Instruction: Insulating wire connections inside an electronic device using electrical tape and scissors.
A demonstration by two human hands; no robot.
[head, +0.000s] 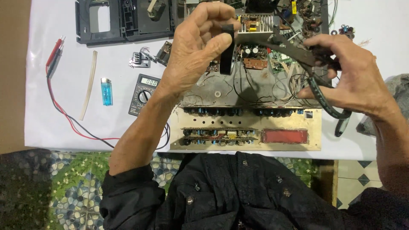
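Head view: both hands (200,47) stretch black tape (228,49) above chassis (247,127).

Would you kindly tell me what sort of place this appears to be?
Probably a home electronics repair bench: an opened amplifier chassis lies on a white sheet, beside a digital multimeter with red and black probes.

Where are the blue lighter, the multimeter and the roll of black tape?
blue lighter (106,91): head view, middle of its body.
multimeter (144,94): head view, on its dial.
roll of black tape (227,53): head view, outer edge below the left hand's fingers.
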